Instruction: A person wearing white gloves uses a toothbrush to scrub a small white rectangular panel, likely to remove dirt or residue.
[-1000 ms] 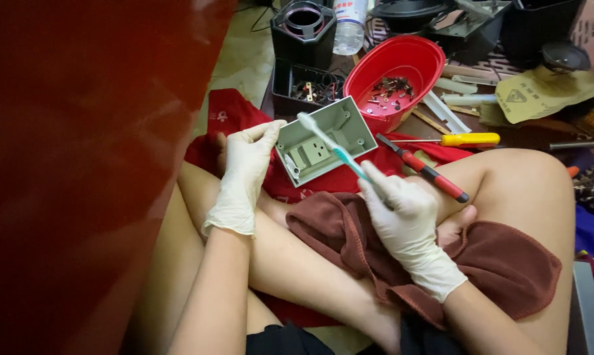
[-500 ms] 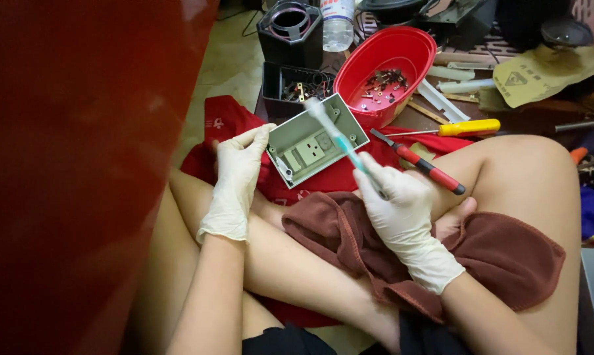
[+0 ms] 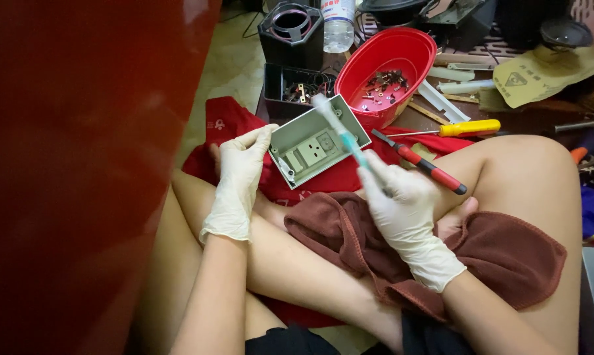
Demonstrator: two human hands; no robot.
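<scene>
My left hand (image 3: 239, 179), in a white glove, grips the left edge of a grey-green plastic socket box (image 3: 317, 141) and tilts it up toward me. My right hand (image 3: 399, 200), also gloved, is closed on a toothbrush (image 3: 340, 131) with a white and teal handle. Its bristle end rests against the box's upper rim. Both hands work above my crossed legs, over a brown cloth (image 3: 507, 253) on my lap.
A red bowl (image 3: 412, 52) with small metal parts sits behind the box. Nearby lie a black box of parts (image 3: 294, 89), a yellow screwdriver (image 3: 468, 128), a red-handled tool (image 3: 428, 167), a bottle (image 3: 340, 23) and sandpaper (image 3: 540, 75). A red surface (image 3: 80, 164) fills the left.
The view has shifted slightly. The toothbrush has moved a little along the top of the socket box while my left hand keeps holding it.
</scene>
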